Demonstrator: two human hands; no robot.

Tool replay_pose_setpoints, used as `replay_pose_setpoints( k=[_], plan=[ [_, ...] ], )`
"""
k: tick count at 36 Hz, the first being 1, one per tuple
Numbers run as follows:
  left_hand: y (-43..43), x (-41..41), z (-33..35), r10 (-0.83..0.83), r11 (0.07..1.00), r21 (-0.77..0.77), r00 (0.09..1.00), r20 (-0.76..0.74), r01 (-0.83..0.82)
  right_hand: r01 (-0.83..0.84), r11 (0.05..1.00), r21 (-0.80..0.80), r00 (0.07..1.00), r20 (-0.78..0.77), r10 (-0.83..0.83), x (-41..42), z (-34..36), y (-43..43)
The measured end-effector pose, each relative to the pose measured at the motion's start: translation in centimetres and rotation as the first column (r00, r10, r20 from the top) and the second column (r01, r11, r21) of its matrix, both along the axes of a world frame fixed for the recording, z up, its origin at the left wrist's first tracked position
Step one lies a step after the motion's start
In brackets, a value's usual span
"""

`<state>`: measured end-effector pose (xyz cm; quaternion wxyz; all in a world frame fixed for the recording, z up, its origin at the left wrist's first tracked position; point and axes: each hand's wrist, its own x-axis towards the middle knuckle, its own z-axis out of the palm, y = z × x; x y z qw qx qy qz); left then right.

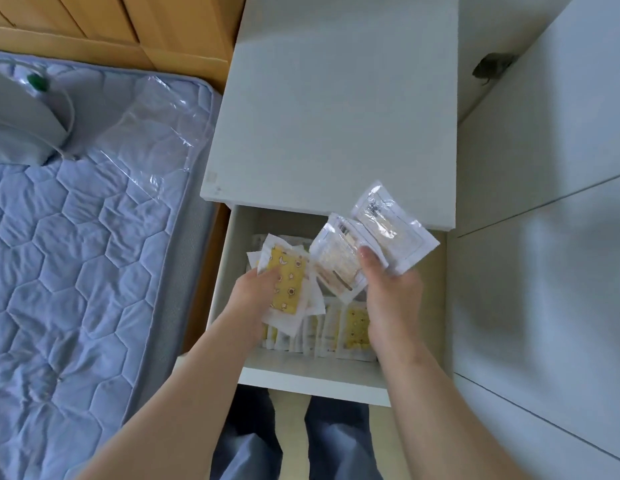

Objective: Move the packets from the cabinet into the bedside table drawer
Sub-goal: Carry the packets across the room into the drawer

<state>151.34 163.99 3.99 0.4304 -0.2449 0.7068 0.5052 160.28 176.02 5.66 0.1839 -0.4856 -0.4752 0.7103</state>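
At the bottom centre, your trouser legs [336,441] stand just below the white front of the open drawer [312,379], and a row of packets [336,332] stands on edge inside it. Above them, mid-frame, your left hand [253,292] grips a stack of yellow-patterned packets [289,284], while your right hand [393,296] pinches two clear packets [339,261] fanned toward the bedside table top [329,116]. Farther off, a quilted mattress [76,244] fills the left and white cabinet panels [543,244] fill the right.

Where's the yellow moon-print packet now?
Head view, left of centre: the yellow moon-print packet is gripped in the left hand above the open drawer, beside the clear packets in the right hand.
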Motion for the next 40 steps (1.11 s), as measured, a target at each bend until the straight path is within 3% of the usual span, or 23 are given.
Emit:
replay_pose_setpoints(
  k=[4,7,12,17,21,24,28,31,35,40],
  plan=[
    [0.7,-0.5,-2.9,0.102,0.994,0.026,0.979,0.178,-0.108,-0.103,0.995,0.016,0.99,-0.1,0.104,-0.3,-2.5,-0.4],
    [1.1,-0.6,-4.4,0.167,0.968,0.13,0.936,0.31,-0.216,-0.267,0.962,0.059,0.961,-0.058,0.27,-0.1,-4.9,-1.6],
    [0.3,-1.3,-7.0,0.163,0.913,0.261,0.867,0.47,-0.313,-0.381,0.924,0.038,0.922,-0.051,0.383,1.0,-8.7,-3.5],
    [-0.6,-1.4,-8.1,0.039,0.932,0.279,0.827,0.56,-0.233,-0.496,0.868,-0.007,0.867,-0.053,0.495,1.6,-9.8,-3.3],
    [-0.7,-1.2,-9.4,0.005,0.943,0.281,0.852,0.523,-0.178,-0.534,0.837,-0.119,0.843,0.004,0.539,1.3,-9.8,-2.5],
    [-0.8,-0.9,-10.7,0.024,0.958,0.238,0.874,0.485,-0.158,-0.401,0.88,-0.255,0.907,0.02,0.42,0.7,-10.2,-1.8],
    [-0.8,-0.7,-11.7,0.122,0.947,0.216,0.887,0.445,-0.239,-0.229,0.926,-0.301,0.955,0.117,0.274,0.3,-11.4,-1.3],
    [-0.3,-0.8,-12.1,0.129,0.941,0.253,0.93,0.343,-0.224,-0.192,0.924,-0.331,0.958,0.143,0.25,0.3,-12.3,-1.0],
    [0.4,-0.6,-12.3,0.037,0.978,0.197,0.99,0.134,-0.063,-0.179,0.914,-0.364,0.95,0.178,0.257,0.4,-13.5,-0.9],
    [1.1,0.0,-13.2,-0.133,0.985,0.106,0.99,-0.055,0.138,-0.14,0.907,-0.397,0.951,0.203,0.235,0.2,-14.5,-0.2]
  ],
)
